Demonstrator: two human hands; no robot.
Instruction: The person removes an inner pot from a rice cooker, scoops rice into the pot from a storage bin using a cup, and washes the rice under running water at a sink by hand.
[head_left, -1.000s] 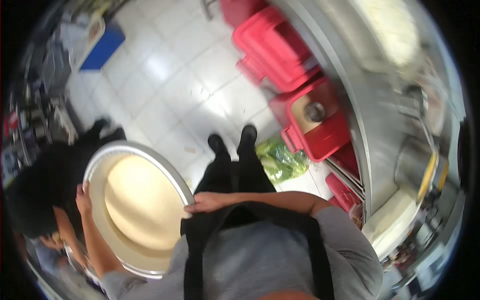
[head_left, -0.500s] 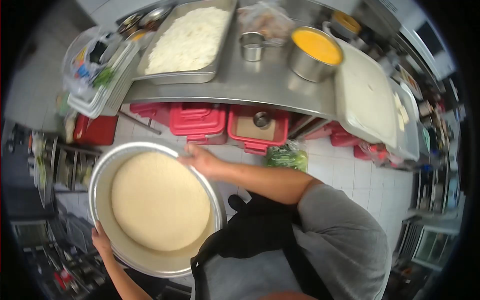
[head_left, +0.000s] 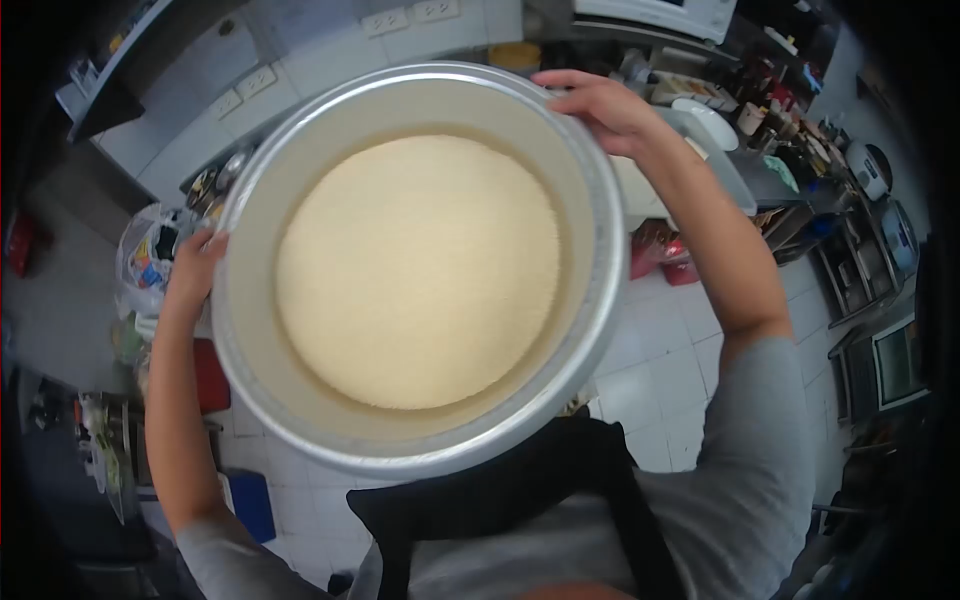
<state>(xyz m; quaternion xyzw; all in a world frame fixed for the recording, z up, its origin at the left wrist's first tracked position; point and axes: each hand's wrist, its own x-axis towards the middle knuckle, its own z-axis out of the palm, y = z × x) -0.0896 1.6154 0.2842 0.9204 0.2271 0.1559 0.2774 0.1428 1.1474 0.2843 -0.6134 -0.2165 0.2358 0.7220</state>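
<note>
A large round metal pot (head_left: 590, 330) fills the middle of the head view, raised close to the camera in front of my chest. Inside it lies a pale, grain-like mass (head_left: 420, 270) with a smooth, level surface. My left hand (head_left: 198, 262) grips the rim on the left side. At the upper right, my right hand (head_left: 600, 108) holds the rim, its fingers over the edge. The pot's underside and most of the steel counter behind it are hidden.
A plastic bag (head_left: 148, 255) with coloured items is at the left. White trays (head_left: 640, 190) lie beyond my right hand, near bottles and dishes. A blue object (head_left: 250, 505) stands on the tiled floor (head_left: 650, 400) at lower left. Wall sockets (head_left: 385, 20) are above.
Both hands have lifted the pot higher and nearer the camera. My view has swung from the floor and another person to the counter and back wall. The pot now covers most of the counter.
</note>
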